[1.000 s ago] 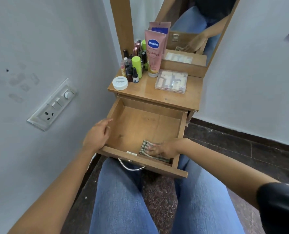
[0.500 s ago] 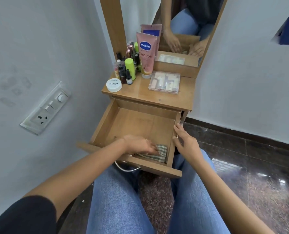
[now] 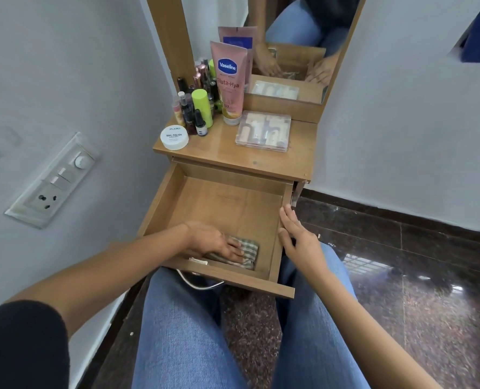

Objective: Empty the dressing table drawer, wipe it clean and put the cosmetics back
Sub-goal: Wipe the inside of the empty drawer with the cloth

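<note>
Drawer is pulled well out from under the tabletop, over the person's lap. Nothing in it but a checked cloth at the front right corner. My read: emptying done, wipe in progress, restock not started

Head view, risks:
- The drawer is far out and the left hand bears down near its front end. Too much weight there could tilt it or drag it off its runners. The right hand on the side wall looks like the brace against that
- The cloth is bunched small under the fingers. It could roll or skid and miss the corners and the back strip, leaving dust under whatever goes back in
- The cosmetics crowd the back left of the tabletop: Vaseline tube standing on its cap, green bottle, and thin dark bottles just beside it. The nail polish tub sits near the front left corner, the clear case to the right
- A jolt through the drawer shakes the table. The tall tube and thin bottles would go first, maybe into the open drawer
- The metal handle hangs just above the jeans and could snag if the drawer is shoved

Hands:
- Left: flat, palm down, fingers straight and close together, pressing the cloth onto the drawer floor, not gripping it
- Right: fingers extended and loosely spread, lying against the right side wall near its top edge. It holds nothing. Can't tell whether the thumb hooks over the edge
</note>
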Demonstrator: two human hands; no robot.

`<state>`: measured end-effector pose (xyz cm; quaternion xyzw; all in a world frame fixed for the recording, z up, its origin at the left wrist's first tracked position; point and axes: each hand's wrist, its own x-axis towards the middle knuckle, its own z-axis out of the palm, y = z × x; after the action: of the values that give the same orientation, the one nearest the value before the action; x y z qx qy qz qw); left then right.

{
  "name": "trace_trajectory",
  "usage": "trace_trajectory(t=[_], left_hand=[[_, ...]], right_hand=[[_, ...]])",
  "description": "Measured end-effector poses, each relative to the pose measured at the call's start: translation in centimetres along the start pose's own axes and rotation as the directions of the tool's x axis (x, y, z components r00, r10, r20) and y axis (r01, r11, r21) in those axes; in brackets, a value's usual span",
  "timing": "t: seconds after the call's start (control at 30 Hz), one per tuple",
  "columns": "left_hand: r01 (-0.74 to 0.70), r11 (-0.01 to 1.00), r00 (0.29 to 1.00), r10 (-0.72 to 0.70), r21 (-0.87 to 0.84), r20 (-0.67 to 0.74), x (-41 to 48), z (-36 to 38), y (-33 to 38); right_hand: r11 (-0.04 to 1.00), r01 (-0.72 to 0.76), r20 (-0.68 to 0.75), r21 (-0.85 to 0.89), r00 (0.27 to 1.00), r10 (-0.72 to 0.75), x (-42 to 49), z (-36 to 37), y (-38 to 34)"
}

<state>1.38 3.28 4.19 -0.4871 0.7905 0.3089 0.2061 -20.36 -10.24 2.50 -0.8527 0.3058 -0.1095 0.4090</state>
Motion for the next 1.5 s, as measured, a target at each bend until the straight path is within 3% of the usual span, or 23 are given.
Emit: trace_trajectory(t=[0.3,0.43,0.57,0.83,1.0,1.17,1.37,1.5], left_hand=[[-0.049,0.999,0.992,0.046,-0.019,-0.115,3.3,-0.5,1.6],[0.009,0.999,0.985,-0.015,-0.031,-0.17,3.3,0.1,1.7],[0.098,0.994,0.96,-0.109,-0.058,-0.258,3.7,1.1,1.9],[0.369,0.925,0.818,-0.372,-0.095,-0.439,5.6,0.4,2.0],[0.496,0.85,0.726,-0.518,-0.177,-0.452,7.3,-1.9,1.0],[0.56,0.735,0.623,-0.678,-0.382,-0.39,8.6,-3.9,0.7],[0.341,0.868,0.708,-0.49,-0.361,-0.508,7.3,-1.8,-0.1],[0.338,0.905,0.77,-0.424,-0.258,-0.476,7.6,-2.3,-1.2]], right_hand=[[0.999,0.009,-0.107,0.041,0.994,-0.004,-0.1,1.0,0.0],[0.996,-0.084,-0.09,0.03,0.992,0.087,-0.5,1.2,-0.5],[0.997,-0.067,-0.114,0.022,0.991,0.069,-0.7,1.4,-0.8],[1.0,-0.018,-0.154,0.018,0.988,0.02,-0.6,1.8,-0.9],[1.0,-0.018,-0.161,-0.007,0.987,0.016,-0.7,1.7,-1.0],[0.998,-0.046,-0.144,-0.032,0.989,0.041,-0.8,1.6,-1.0],[0.998,-0.019,-0.166,-0.059,0.986,0.009,-0.9,1.5,-1.0],[0.995,-0.001,-0.154,-0.097,0.988,-0.014,-0.7,1.5,-0.8]])
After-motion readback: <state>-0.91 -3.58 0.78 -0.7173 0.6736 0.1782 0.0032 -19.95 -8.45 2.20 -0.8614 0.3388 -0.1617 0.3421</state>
